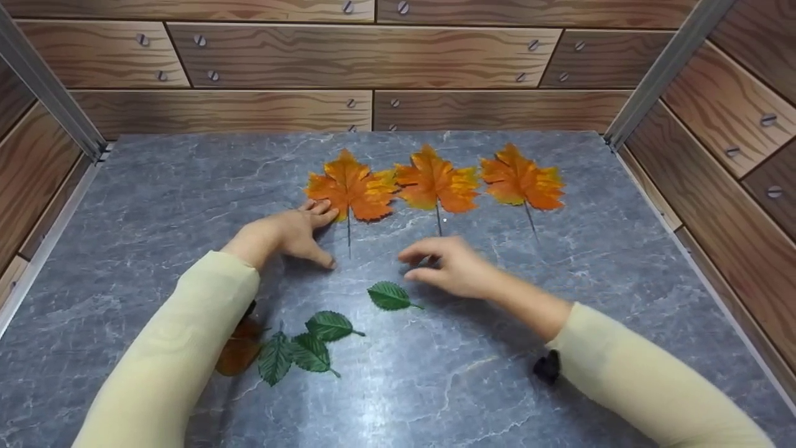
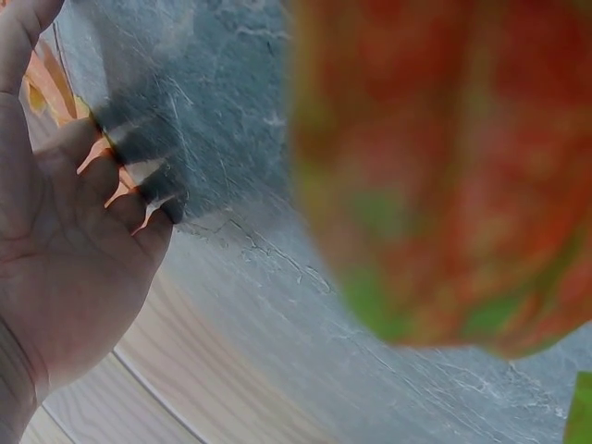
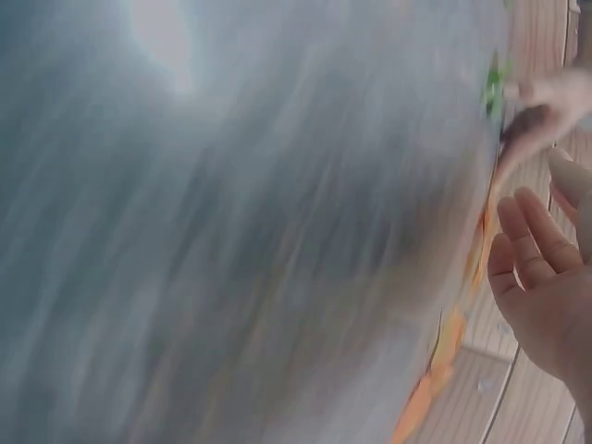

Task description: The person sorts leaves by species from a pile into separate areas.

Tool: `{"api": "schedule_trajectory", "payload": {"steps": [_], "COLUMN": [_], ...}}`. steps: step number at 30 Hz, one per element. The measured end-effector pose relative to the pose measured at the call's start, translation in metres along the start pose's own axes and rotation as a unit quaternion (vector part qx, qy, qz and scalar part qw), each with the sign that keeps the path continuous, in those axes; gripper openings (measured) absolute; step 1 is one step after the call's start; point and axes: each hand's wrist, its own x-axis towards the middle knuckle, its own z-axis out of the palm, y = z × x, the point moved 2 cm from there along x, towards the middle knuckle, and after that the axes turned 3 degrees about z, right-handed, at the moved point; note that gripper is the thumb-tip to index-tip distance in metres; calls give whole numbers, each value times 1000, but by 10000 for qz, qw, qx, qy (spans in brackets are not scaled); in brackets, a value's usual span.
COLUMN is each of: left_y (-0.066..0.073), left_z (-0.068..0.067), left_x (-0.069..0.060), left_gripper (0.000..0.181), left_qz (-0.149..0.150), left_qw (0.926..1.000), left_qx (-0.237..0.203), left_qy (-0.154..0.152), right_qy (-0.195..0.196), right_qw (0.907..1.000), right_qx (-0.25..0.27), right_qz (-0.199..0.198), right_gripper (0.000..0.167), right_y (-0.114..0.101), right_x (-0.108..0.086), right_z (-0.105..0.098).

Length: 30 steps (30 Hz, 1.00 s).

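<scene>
Three orange artificial maple leaves stand in a row at the back: a left one (image 1: 357,190), a middle one (image 1: 435,180) and a right one (image 1: 521,177), stems toward me. My left hand (image 1: 292,233) touches the left leaf's left edge with spread fingertips, thumb apart on the table. Over the table below the middle leaf's stem, my right hand (image 1: 457,267) is loosely curved, with nothing between thumb and fingers. A single green leaf (image 1: 388,295) lies just beside it, toward me. The right wrist view is blurred.
Several green leaves overlap in front, among them one nearer the middle (image 1: 329,325). Partly hidden by the left forearm is an orange-brown rounded piece (image 1: 239,348). A blurred red-green leaf (image 2: 444,185) fills much of the left wrist view. Wood-patterned walls (image 1: 367,56) enclose the grey marbled table (image 1: 497,398).
</scene>
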Motion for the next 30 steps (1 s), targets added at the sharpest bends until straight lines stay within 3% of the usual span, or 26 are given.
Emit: {"api": "schedule_trajectory", "payload": {"steps": [4,8,14,24,30], "left_y": [-2,-2,-1,-1,-1], "left_z": [0,1,1,0,1], "left_x": [1,1,0,0,1], "left_gripper": [114,115,113,113,113], "left_qz": [-12,-52,22,39,91], "left_qw": [10000,10000,9999,9999,10000], "left_qx": [-22,-40,-27,-37,-5], "left_qy": [11,28,104,86,18], "right_qy": [-320,-654,-898,-635,-101], "right_qw": [9992,9943,9877,9968,9992], "right_qx": [-260,-835,-1226,-476,185], "right_qz": [7,-122,-357,-16,331], "right_gripper": [45,53,51,36,37], "right_y": [-9,-13,-15,-13,-6], "right_x": [7,10,11,6,-3], "right_z": [17,27,31,32,19]}}
